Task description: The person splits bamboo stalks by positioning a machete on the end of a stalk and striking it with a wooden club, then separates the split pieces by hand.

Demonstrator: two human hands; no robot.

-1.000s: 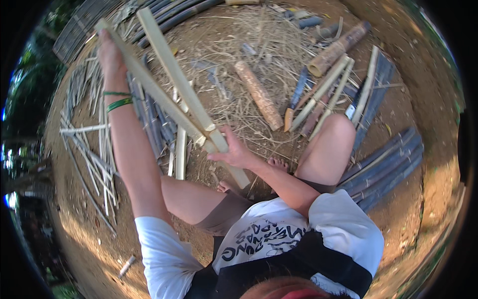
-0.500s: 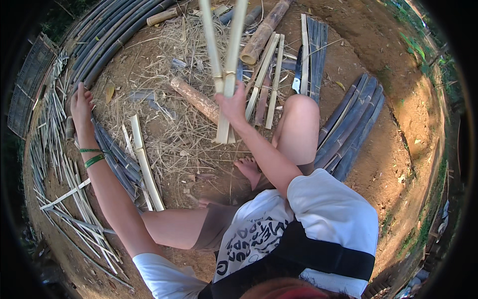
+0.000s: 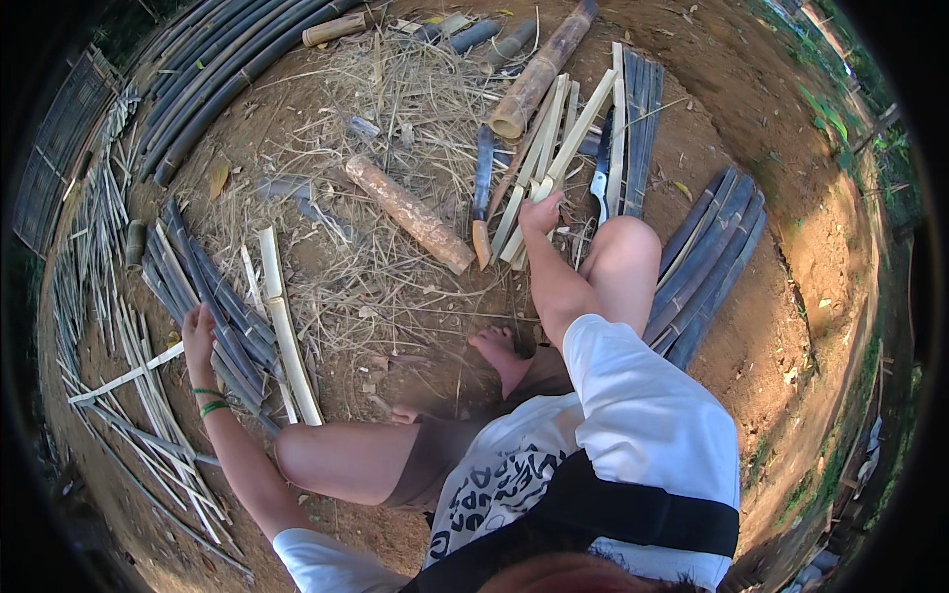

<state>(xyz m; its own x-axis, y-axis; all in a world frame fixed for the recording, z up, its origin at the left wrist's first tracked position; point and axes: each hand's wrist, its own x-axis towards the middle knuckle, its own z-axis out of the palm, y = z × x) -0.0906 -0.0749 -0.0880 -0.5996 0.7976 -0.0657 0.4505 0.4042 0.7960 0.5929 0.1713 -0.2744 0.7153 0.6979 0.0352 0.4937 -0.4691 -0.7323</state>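
Observation:
My right hand (image 3: 541, 211) is closed around the near end of a pale split bamboo strip (image 3: 583, 119), which lies over other pale strips on the ground ahead of my raised right knee. How many strips it grips is hidden. My left hand (image 3: 199, 341) holds nothing, its fingers loosely apart, just over the near left edge of a pile of dark split bamboo (image 3: 222, 296). Left of the gripped strip lies a long knife (image 3: 482, 188) with a wooden handle. Right of it is a second blade with a white handle (image 3: 599, 185).
A short brown bamboo log (image 3: 410, 212) lies amid shavings (image 3: 346, 109). Beside my left leg rests a pale bamboo strip (image 3: 287, 331). Dark split bamboo (image 3: 707, 262) sits right of my knee. Long dark poles (image 3: 227, 74) lie far left, thin slivers (image 3: 148, 395) nearer.
My right hand has swung right and lowered the raised pale strips onto the strips there. My left hand has come back toward me. The wooden-handled knife now shows.

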